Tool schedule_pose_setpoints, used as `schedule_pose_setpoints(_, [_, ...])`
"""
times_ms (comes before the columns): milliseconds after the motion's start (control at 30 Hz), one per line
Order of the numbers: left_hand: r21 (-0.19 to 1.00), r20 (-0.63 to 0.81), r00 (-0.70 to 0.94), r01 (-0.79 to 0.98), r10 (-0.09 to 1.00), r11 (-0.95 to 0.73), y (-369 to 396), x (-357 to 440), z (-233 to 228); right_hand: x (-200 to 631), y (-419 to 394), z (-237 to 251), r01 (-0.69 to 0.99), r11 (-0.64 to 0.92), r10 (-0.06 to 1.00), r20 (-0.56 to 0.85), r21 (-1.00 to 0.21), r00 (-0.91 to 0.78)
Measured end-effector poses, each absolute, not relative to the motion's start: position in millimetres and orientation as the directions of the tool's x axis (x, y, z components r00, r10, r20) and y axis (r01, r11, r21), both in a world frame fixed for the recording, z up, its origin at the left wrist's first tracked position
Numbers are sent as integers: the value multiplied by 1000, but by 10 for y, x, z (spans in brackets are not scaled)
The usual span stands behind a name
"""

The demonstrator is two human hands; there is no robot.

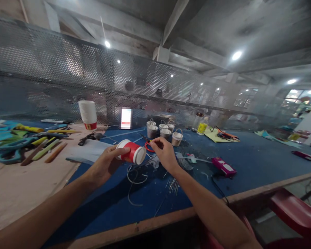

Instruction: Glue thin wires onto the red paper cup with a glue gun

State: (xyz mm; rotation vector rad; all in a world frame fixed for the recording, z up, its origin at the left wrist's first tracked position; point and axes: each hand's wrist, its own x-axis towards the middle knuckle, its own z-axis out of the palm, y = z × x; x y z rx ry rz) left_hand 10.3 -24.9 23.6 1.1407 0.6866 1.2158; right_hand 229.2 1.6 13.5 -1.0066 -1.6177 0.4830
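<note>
My left hand [106, 159] is wrapped round a red-and-white paper cup [131, 151], tilted on its side with its base facing right. Just right of the cup, my right hand [167, 154] is closed in a pinch; what lies between its fingertips is too small to make out. Behind those fingers shows a red-handled tool [148, 146], partly hidden. Below the cup, a loose curl of pale cord [137, 181] rests on the blue tabletop [106, 204]. A bundle of thin wires [173, 185] lies under my right wrist.
Several small white buckets with handles [165, 131] stand behind my hands. A stack of paper cups [88, 112] is at the back left, near scissors [15, 150] and clay-coloured sticks [55, 152]. A magenta device [223, 167] lies right; a perforated metal screen [150, 83] borders the back.
</note>
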Motion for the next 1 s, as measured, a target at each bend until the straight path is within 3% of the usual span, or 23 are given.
schedule_pose_setpoints(633, [910, 188, 214, -406, 959, -88, -239, 79, 234, 2223, 35, 45, 321, 523, 850, 511, -790, -128])
schedule_pose_setpoints(1000, [900, 166, 176, -430, 970, -76, -249, 88, 256, 2226, 3, 87, 332, 530, 837, 543, -780, -62])
